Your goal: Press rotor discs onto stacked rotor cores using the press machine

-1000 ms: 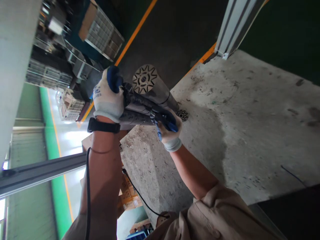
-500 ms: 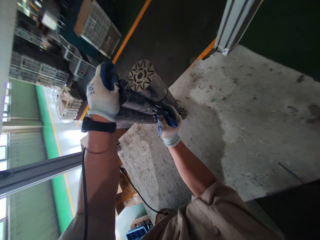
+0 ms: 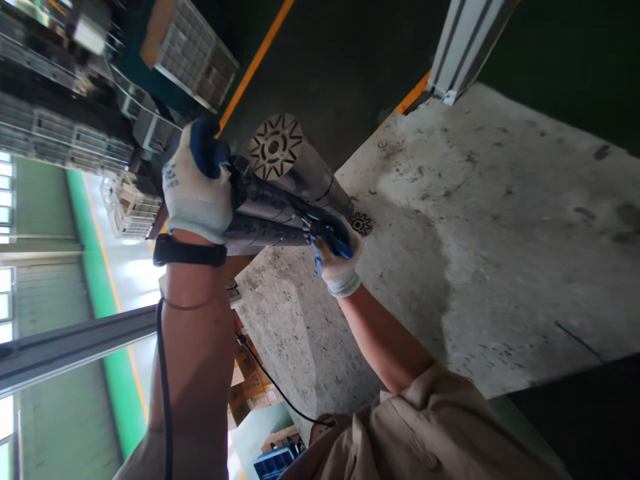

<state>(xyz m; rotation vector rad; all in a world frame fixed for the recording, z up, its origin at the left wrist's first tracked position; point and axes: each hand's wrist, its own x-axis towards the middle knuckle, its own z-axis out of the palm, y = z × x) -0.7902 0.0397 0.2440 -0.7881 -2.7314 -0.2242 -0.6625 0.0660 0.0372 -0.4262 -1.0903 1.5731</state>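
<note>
Both my hands wear white gloves with blue, darkened palms. My left hand (image 3: pixel 200 177) is curled over the upper end of a dark metal column (image 3: pixel 265 200), which hides that end. Lower down, my right hand (image 3: pixel 337 250) is closed around the same column near its base; its fingers partly hide what they grip. Close beside it stands a thick grey metal column (image 3: pixel 315 173), its top face cut with star-like slots. Another dark column (image 3: pixel 265 231) is visible below the held one. A small slotted disc face (image 3: pixel 360 224) shows just past my right hand.
A worn, stained pale worktop (image 3: pixel 390 287) lies underneath. A metal post (image 3: pixel 460 50) rises at its far edge. Crates (image 3: pixel 195 57) stand at upper left, cartons (image 3: pixel 255 380) and a blue bin (image 3: pixel 275 461) below. A black cable (image 3: pixel 280 390) runs past the worktop's edge.
The left hand and the columns' upper ends appear slightly farther left and up, along with the background, as the view shifts. Both hands keep their grip.
</note>
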